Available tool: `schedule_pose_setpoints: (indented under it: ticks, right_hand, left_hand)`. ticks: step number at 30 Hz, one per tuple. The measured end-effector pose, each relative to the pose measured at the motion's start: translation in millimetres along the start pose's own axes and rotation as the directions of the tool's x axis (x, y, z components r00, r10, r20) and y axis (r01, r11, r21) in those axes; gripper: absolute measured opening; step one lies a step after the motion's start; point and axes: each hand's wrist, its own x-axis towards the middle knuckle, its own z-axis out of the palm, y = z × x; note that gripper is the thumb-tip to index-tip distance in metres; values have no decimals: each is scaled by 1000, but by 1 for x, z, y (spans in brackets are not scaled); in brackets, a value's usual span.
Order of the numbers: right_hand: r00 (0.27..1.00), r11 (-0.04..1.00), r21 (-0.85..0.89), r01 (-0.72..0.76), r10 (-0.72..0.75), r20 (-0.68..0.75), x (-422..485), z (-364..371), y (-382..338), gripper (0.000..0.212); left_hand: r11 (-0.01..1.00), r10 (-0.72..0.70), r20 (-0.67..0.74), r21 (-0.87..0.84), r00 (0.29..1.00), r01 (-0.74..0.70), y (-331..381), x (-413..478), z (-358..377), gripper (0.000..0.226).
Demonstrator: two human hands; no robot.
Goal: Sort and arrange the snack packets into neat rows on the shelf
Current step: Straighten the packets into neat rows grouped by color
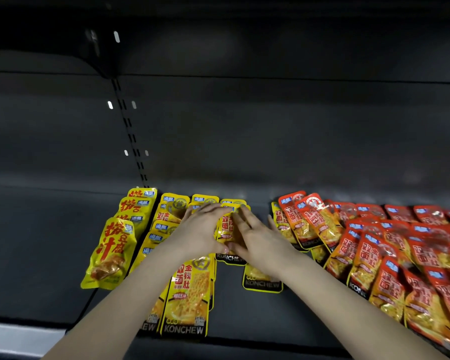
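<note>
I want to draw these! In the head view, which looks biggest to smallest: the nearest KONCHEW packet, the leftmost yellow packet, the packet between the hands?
1-2 (alike, cannot rank): nearest KONCHEW packet, leftmost yellow packet.
3: middle packet between left hand and right hand, smallest; farther back, partly covered.

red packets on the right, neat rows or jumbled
Jumbled. The red packets overlap one another at differing angles, several lean across their neighbours, and their edges do not line up into rows.

One wide-angle, head-worn view looks forward and down, close over the dark shelf [50, 242].
</note>
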Motion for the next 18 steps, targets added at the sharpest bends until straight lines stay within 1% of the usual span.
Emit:
schedule_pose_setpoints:
  ticks: [3,7,9,12,15,18]
  right_hand:
    - [1000,1000,8,-7,7,14,4,3,0,69]
    - [1000,1000,0,-18,18,15,6,9,1,65]
    - [1000,1000,6,-22,22,19,5,12,3,65]
    - [1000,1000,-4,-8,8,2,3,11,5,63]
    - [1000,1000,10,2,-2,-28,-4,4,10,61]
    - [999,1000,9,-20,20,-39,-16,-5,21,64]
  left_hand:
    - [1000,-12,31,6,999,12,-3,6,1,86]
    - [999,-31,120,13,992,30,-7,11,1,79]
    - [1000,-25,133,17,991,23,-6,11,1,76]
    - [999,-26,114,30,993,22,-2,7,0,74]
    - [998,-11,64,57,998,8,0,-1,-2,74]
    - [999,15,28,51,999,-16,2,-11,-6,77]
